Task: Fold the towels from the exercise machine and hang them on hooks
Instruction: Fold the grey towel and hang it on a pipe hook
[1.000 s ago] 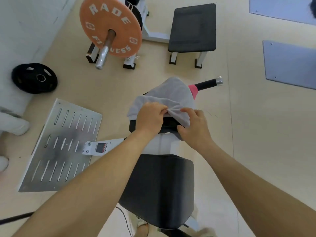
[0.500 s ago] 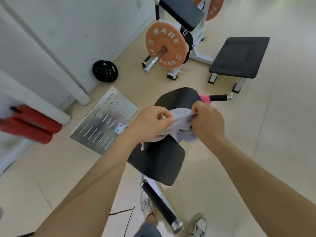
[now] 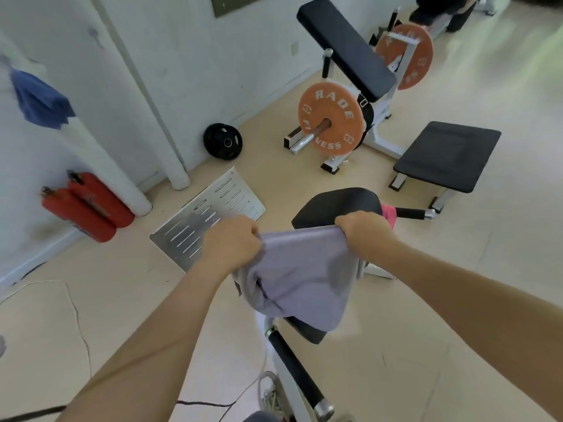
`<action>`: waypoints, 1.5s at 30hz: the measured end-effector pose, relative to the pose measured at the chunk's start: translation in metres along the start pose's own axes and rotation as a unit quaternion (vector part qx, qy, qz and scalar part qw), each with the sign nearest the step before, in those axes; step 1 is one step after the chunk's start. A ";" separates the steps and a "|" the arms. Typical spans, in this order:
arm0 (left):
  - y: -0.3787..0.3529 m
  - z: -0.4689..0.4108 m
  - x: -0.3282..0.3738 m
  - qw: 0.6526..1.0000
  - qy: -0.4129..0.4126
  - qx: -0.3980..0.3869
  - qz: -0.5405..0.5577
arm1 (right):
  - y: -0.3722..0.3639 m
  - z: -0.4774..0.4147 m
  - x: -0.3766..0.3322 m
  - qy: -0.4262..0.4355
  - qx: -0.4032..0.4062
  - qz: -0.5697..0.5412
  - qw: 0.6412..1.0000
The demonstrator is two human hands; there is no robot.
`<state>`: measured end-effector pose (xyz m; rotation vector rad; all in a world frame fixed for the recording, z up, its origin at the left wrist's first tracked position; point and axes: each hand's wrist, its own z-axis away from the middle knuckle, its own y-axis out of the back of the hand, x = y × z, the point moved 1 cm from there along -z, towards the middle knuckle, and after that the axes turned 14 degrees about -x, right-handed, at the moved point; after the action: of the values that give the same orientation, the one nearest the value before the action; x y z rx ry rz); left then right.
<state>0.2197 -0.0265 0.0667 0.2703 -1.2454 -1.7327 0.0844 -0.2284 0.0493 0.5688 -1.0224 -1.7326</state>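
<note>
A grey towel hangs in the air, stretched between my two hands above the black padded seat of the exercise machine. My left hand grips its top left corner in a fist. My right hand grips the top right corner. A pink towel lies on the machine's handle bar just behind my right hand. A blue towel hangs on the white wall at the far left; its hook is hidden.
A slotted metal footplate lies on the floor to the left. Two red fire extinguishers stand by the wall. A plate-loaded machine with orange weight plates, a black bench and a black weight plate stand beyond.
I lifted the grey towel off the machine's pad and pulled my hands apart, so it now hangs spread open. My head has tilted up, showing more of the wall.
</note>
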 end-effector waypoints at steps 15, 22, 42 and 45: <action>0.092 -0.012 0.019 0.770 -0.076 0.212 0.597 | 0.109 -0.051 -0.003 0.144 0.349 -0.580 0.722; -0.111 -0.044 -0.003 0.922 0.070 -0.078 0.372 | -0.075 -0.063 -0.006 0.110 0.001 -0.398 0.911; -0.189 -0.042 -0.027 0.732 0.377 -0.013 0.568 | -0.132 -0.109 0.015 -0.239 -0.199 -0.788 0.531; -0.192 -0.040 -0.035 0.561 0.378 -0.049 0.735 | -0.122 -0.108 0.018 -0.228 -0.260 -0.793 0.501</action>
<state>0.1555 -0.0184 -0.1218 -0.1367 -0.3076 -0.0627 0.0962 -0.2682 -0.1089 0.6576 0.1921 -3.8013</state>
